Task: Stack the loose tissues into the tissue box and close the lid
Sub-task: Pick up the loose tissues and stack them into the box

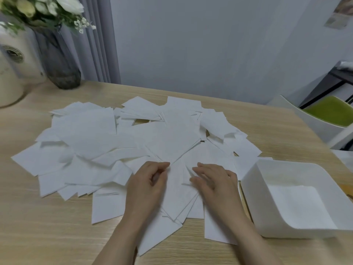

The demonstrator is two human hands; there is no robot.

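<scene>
Several loose white tissues [107, 142] lie scattered in a wide overlapping heap across the wooden table [38, 226]. My left hand [148, 184] rests on the near part of the heap, its thumb and fingers curled and pinching a tissue edge. My right hand [215, 182] lies beside it with fingers nearly straight, pressing flat on the tissues. An open white tissue box [254, 180] stands at the right, close to my right hand, with a few flat tissues on its floor. No lid is in view.
A dark glass vase [59, 60] with white flowers and a cream round appliance [11, 73] stand at the table's back left. A white chair with a green cushion [330, 113] sits past the right edge. A grey wall is behind.
</scene>
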